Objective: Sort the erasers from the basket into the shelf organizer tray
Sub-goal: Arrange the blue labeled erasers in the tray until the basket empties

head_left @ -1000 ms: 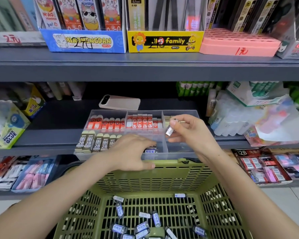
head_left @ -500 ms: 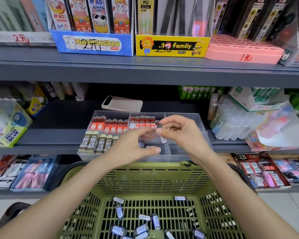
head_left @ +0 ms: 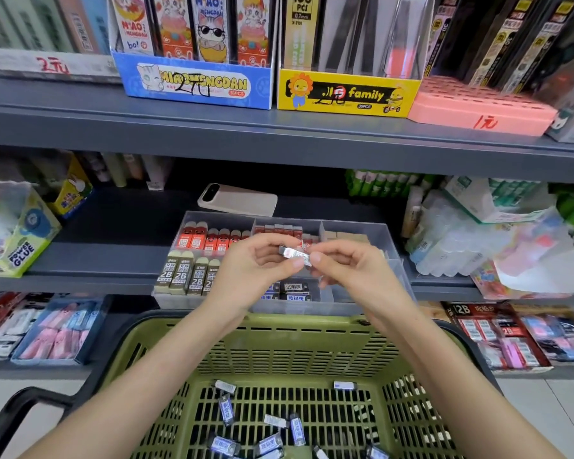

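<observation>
Nearest the wearer, in the slatted green plastic basket (head_left: 279,323), small sleeved erasers (head_left: 226,413) are lying loose. Just beyond its far rim, the left hand (head_left: 249,270) and right hand (head_left: 348,270) are each pinching one end of a small silver-wrapped eraser (head_left: 295,255) above the clear compartmented organizer tray (head_left: 312,308); with fingertip contact only, a slip risks dropping it into the wrong compartment. One second earlier, the right hand alone was holding it, the left hovering flat.

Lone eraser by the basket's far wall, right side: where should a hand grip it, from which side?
Pinch the eraser across its narrow width from straight above. It lies flat on the basket floor, long axis left to right, apart from the other erasers, so both long edges look free; the basket walls block sideways reach.
</observation>
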`<action>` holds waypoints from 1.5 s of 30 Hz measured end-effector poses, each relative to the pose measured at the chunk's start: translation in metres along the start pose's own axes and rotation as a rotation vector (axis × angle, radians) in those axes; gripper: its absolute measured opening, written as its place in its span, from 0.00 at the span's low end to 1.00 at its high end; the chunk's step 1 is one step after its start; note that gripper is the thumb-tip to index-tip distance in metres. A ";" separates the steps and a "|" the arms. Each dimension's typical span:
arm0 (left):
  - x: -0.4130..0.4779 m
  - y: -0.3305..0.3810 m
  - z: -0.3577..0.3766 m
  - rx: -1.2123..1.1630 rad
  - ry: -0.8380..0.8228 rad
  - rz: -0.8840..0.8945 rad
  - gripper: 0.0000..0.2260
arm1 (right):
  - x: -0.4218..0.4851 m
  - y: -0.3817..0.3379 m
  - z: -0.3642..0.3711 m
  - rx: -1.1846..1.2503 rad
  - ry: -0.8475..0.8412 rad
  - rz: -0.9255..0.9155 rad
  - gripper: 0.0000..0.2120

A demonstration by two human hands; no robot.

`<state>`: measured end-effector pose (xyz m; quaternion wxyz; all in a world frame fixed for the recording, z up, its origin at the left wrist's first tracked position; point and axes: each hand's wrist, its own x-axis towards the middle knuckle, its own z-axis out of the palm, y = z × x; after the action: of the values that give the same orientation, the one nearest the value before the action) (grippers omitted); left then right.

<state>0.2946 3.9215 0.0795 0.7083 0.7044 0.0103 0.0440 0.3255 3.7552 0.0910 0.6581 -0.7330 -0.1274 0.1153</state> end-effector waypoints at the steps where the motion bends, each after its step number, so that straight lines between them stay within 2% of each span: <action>1: 0.000 0.001 0.000 0.038 -0.023 0.003 0.13 | -0.001 0.000 -0.001 0.008 -0.001 0.013 0.04; 2: -0.001 0.000 -0.001 0.129 -0.050 0.017 0.14 | -0.001 0.000 -0.002 0.008 0.010 0.016 0.04; 4: -0.002 -0.006 -0.004 0.557 -0.050 0.119 0.19 | 0.001 0.000 -0.005 -0.094 0.079 -0.030 0.06; 6: -0.006 -0.013 -0.009 0.997 -0.023 0.291 0.20 | 0.005 0.004 -0.010 -0.421 0.154 -0.126 0.07; 8: -0.014 -0.018 -0.013 1.165 -0.123 0.375 0.23 | 0.009 0.008 -0.011 -0.754 0.149 -0.229 0.04; 11: -0.019 -0.027 -0.016 1.243 -0.273 0.421 0.28 | 0.017 0.013 -0.007 -0.905 0.087 -0.357 0.03; 18: -0.011 -0.027 -0.013 1.338 -0.411 0.406 0.33 | 0.027 0.018 0.001 -1.111 0.008 -0.443 0.04; 23: -0.010 -0.027 -0.015 1.356 -0.425 0.413 0.33 | 0.027 0.022 0.003 -1.142 0.104 -0.376 0.07; 28: -0.010 -0.028 -0.016 1.347 -0.415 0.431 0.31 | 0.031 0.022 0.017 -1.251 0.167 -0.219 0.07; 34: -0.011 -0.029 -0.016 1.332 -0.412 0.432 0.29 | 0.034 0.021 0.023 -1.455 0.098 -0.198 0.06; 39: -0.010 -0.032 -0.016 1.284 -0.391 0.500 0.27 | 0.032 0.013 0.011 -1.379 -0.009 -0.221 0.07; 42: -0.007 -0.034 -0.014 1.327 -0.394 0.503 0.30 | 0.022 0.007 0.001 -1.229 0.070 -0.241 0.08; 45: 0.000 -0.032 -0.006 1.383 -0.450 0.415 0.34 | 0.008 0.001 -0.005 -1.074 0.138 -0.223 0.08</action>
<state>0.2961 3.9278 0.0475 0.0672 0.9678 -0.2421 0.0150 0.3342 3.7532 0.0906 0.2070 -0.9536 -0.2017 -0.0844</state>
